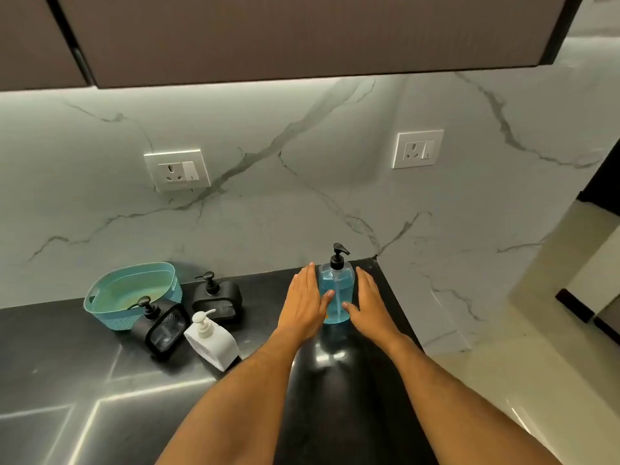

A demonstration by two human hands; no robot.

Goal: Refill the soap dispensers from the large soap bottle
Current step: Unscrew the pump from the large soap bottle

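Observation:
A large clear bottle of blue soap (336, 290) with a black pump stands upright near the back right corner of the black counter (84, 380). My left hand (303, 300) lies flat against its left side, fingers straight, thumb on the front. My right hand (370, 300) lies flat against its right side in the same way. To the left stand a white dispenser (211, 342) and two black dispensers, one in front (164, 325) and one behind (218, 297).
A teal plastic basket (110, 297) sits at the back left, touching the front black dispenser. Marble backsplash with two wall sockets (177, 169) (417, 148) rises behind. Dark upper cabinets (302, 35) overhang. The counter ends just right of the bottle, above pale floor.

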